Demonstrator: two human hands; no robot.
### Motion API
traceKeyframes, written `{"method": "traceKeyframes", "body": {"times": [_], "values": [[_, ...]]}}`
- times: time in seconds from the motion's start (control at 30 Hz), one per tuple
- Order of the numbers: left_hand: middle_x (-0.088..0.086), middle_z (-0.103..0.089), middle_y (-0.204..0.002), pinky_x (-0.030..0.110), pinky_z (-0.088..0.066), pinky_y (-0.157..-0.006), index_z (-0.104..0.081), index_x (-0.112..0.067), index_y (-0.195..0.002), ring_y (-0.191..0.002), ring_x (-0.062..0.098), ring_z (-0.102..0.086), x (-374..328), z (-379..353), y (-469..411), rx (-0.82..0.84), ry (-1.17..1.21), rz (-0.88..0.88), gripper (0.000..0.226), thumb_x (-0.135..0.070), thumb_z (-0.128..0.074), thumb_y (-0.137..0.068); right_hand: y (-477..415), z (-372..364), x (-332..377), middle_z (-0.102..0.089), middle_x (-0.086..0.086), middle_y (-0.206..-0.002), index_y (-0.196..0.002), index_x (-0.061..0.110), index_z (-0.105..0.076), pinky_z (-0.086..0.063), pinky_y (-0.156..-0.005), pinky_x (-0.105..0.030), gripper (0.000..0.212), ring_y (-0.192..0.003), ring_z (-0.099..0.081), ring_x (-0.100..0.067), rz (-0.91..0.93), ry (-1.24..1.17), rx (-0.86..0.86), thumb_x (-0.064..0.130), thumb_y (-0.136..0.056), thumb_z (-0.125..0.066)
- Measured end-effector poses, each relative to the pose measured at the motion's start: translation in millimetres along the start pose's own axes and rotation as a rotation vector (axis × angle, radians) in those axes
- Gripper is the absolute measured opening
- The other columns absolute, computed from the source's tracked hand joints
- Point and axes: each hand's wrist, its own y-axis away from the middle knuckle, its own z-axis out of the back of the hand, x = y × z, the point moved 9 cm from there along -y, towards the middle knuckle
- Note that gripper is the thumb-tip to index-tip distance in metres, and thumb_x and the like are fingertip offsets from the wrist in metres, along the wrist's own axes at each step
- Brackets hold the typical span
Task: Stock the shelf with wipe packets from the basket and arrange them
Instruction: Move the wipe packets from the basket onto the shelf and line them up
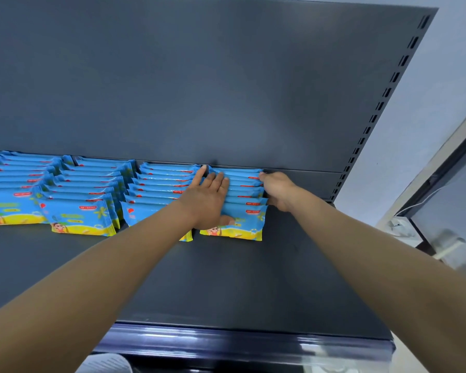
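Several rows of blue and yellow wipe packets stand on edge on the dark grey shelf point(226, 278), against its back. My left hand point(210, 200) lies over the rightmost row point(242, 224), with straight fingers across the packet tops and the thumb on the front packet's face. My right hand point(277, 189) is at that row's right side, its fingers curled round the packet ends. Three more rows stand to the left point(156, 184) point(86, 189) point(11, 184). No basket is in view.
The shelf's back panel point(199, 76) rises behind the rows. A slotted upright point(382, 103) marks the right end, with bare shelf between it and my right hand. A glossy price rail point(226, 343) runs along the front edge.
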Motion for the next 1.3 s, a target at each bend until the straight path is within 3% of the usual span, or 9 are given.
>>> {"method": "traceKeyframes", "body": {"times": [0.1, 0.27, 0.43, 0.53, 0.63, 0.73, 1.0, 1.17, 1.3], "values": [[0.014, 0.008, -0.157, 0.047, 0.014, -0.116, 0.012, -0.004, -0.147, -0.145, 0.027, 0.006, 3.2, -5.6, 1.4, 0.018, 0.018, 0.000, 0.106, -0.074, -0.033, -0.082, 2.7, -1.5, -2.9, -0.067, -0.011, -0.105, -0.107, 0.007, -0.059, -0.053, -0.090, -0.046, 0.024, -0.099, -0.066, -0.028, -0.019, -0.079, 0.015, 0.020, -0.101, -0.039], [0.014, 0.006, -0.157, 0.044, 0.015, -0.115, 0.011, -0.005, -0.147, -0.145, 0.026, 0.004, 1.0, -4.8, 0.5, -0.018, 0.060, -0.007, 0.104, -0.071, -0.037, -0.083, 10.3, -1.6, 0.1, -0.065, -0.008, -0.082, -0.082, 0.008, -0.058, -0.056, -0.078, -0.043, 0.030, -0.072, -0.064, -0.022, -0.036, -0.180, 0.027, 0.008, -0.100, -0.034], [0.016, 0.000, -0.155, 0.047, 0.009, -0.117, 0.002, -0.011, -0.149, -0.144, 0.031, -0.004, 4.8, -0.7, 2.9, -0.056, 0.037, 0.030, 0.102, -0.073, -0.040, -0.080, 7.7, 9.7, 0.8, -0.067, -0.011, -0.104, -0.105, 0.003, -0.061, -0.056, -0.080, -0.037, 0.018, -0.087, -0.066, -0.022, -0.045, -0.186, -0.006, 0.010, -0.098, -0.045], [0.017, -0.017, -0.148, 0.049, 0.004, -0.116, 0.001, -0.013, -0.149, -0.136, 0.036, -0.018, 7.9, 0.5, 4.1, -0.077, 0.004, 0.077, 0.105, -0.076, -0.040, -0.077, 10.7, 18.5, -1.0, -0.065, -0.006, -0.093, -0.103, 0.009, -0.059, -0.054, -0.073, -0.033, 0.022, -0.084, -0.064, -0.021, -0.044, 0.029, -0.028, 0.028, -0.092, -0.059], [0.015, -0.024, -0.144, 0.047, 0.002, -0.116, -0.001, -0.012, -0.149, -0.132, 0.035, -0.024, 5.2, 2.7, 2.0, -0.088, 0.009, 0.066, 0.104, -0.076, -0.041, -0.077, 15.9, 7.8, -2.7, -0.068, -0.006, -0.098, -0.107, 0.008, -0.062, -0.056, -0.064, -0.032, 0.028, -0.082, -0.067, -0.018, -0.051, 0.113, 0.063, 0.026, -0.086, -0.068], [0.015, -0.022, -0.145, 0.046, 0.003, -0.117, 0.000, -0.011, -0.149, -0.133, 0.035, -0.022, 4.0, 0.7, 2.4, -0.096, 0.016, 0.052, 0.105, -0.075, -0.043, -0.077, 16.2, 1.9, 1.1, -0.069, -0.009, -0.104, -0.109, 0.006, -0.062, -0.058, -0.062, -0.033, 0.025, -0.081, -0.069, -0.021, -0.001, 0.112, 0.034, 0.016, -0.087, -0.067], [0.011, -0.007, -0.154, 0.046, 0.009, -0.116, 0.004, -0.012, -0.149, -0.142, 0.032, -0.008, 3.6, -3.6, 6.0, -0.110, 0.050, 0.020, 0.104, -0.069, -0.047, -0.079, 11.7, 5.1, 0.7, -0.069, -0.010, -0.097, -0.102, 0.005, -0.063, -0.058, -0.057, -0.033, 0.019, -0.077, -0.069, -0.023, 0.013, 0.091, -0.132, 0.014, -0.085, -0.066], [0.008, -0.010, -0.151, 0.045, 0.010, -0.115, 0.000, -0.012, -0.149, -0.141, 0.030, -0.007, 4.8, -1.7, 8.7, -0.152, 0.056, 0.030, 0.104, -0.069, -0.049, -0.078, 12.2, 13.1, 10.0, -0.069, -0.012, -0.094, -0.096, 0.002, -0.064, -0.061, -0.067, -0.040, 0.014, -0.081, -0.070, -0.025, 0.051, 0.151, -0.216, 0.008, -0.083, -0.063], [0.007, -0.011, -0.151, 0.045, 0.011, -0.115, 0.002, -0.012, -0.149, -0.142, 0.029, -0.006, 4.9, -3.9, 9.3, -0.150, 0.076, 0.032, 0.107, -0.072, -0.048, -0.076, 14.9, 19.1, 12.3, -0.071, -0.013, -0.092, -0.094, 0.003, -0.065, -0.060, -0.063, -0.032, 0.014, -0.078, -0.071, -0.024, 0.049, 0.160, -0.201, 0.009, -0.083, -0.059]]}}
